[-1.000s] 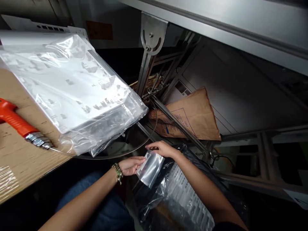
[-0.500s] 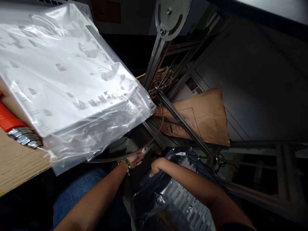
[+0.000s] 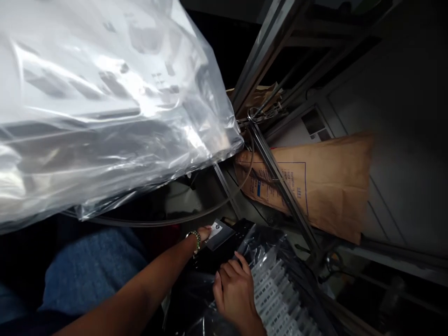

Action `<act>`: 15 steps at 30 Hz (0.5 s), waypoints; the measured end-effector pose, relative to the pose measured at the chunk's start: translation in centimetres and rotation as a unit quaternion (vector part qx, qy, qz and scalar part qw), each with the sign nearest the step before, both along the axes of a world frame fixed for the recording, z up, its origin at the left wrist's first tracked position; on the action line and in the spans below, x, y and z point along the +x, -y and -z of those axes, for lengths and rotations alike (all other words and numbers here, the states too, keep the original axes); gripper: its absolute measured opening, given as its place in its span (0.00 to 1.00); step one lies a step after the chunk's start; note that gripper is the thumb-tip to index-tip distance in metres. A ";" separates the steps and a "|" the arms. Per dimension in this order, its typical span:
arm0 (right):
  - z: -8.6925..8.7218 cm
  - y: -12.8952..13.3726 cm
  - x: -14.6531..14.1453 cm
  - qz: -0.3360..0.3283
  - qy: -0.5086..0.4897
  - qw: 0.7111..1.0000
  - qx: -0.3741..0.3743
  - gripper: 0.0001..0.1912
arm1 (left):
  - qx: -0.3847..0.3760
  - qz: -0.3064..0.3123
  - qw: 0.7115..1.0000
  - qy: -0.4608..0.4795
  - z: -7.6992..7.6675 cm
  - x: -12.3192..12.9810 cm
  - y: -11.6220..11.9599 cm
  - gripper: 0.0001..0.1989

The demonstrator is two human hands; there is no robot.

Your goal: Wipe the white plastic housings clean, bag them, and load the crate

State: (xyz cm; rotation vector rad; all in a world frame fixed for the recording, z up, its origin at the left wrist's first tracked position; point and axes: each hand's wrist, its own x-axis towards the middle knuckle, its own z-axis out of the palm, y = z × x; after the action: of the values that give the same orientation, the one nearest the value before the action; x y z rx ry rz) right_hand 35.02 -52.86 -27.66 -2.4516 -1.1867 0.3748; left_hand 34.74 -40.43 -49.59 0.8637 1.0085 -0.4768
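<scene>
My left hand [image 3: 204, 232], with a beaded bracelet at the wrist, pinches the edge of a flat grey piece [image 3: 222, 237] bearing a white label [image 3: 216, 227]. Just below and to the right, my right hand [image 3: 235, 287] has its fingers curled over the edge of a dark, see-through plastic bag [image 3: 269, 237]. Rows of white slotted plastic parts [image 3: 275, 294] lie in this bag beside the right hand. My fingertips there are partly hidden.
A large clear plastic bag around a white panel [image 3: 105, 93] juts in from the upper left. A metal frame bar [image 3: 276, 172] slants down on the right, before a brown paper sack [image 3: 329, 182]. A thin hose [image 3: 168, 221] curves beneath the panel.
The left hand has moved right with the labelled grey piece, which shows more fully. The right hand has drawn back and down over the bag. My view has shifted closer to the wrapped panel.
</scene>
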 end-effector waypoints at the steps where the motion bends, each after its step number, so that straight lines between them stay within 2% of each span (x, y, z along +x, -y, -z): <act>1: 0.1 0.0 0.0 -0.004 -0.002 1.000 0.008 0.10 | -0.002 0.006 1.000 -0.016 0.1 -0.3 0.1 0.17; 7: 0.2 0.1 0.4 -0.011 -0.006 1.000 0.020 0.09 | -0.027 0.017 0.998 -0.060 -0.1 -2.5 0.9 0.16; 15: 0.7 0.3 0.3 -0.010 -0.004 0.999 0.036 0.07 | -0.063 0.006 0.997 -0.046 -0.5 -3.1 2.9 0.15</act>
State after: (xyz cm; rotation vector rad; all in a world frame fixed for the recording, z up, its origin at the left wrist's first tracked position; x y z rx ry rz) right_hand 35.31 -53.20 -28.31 -2.3775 -1.2005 0.3406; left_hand 31.69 -43.34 -49.04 0.7405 1.0455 -0.5888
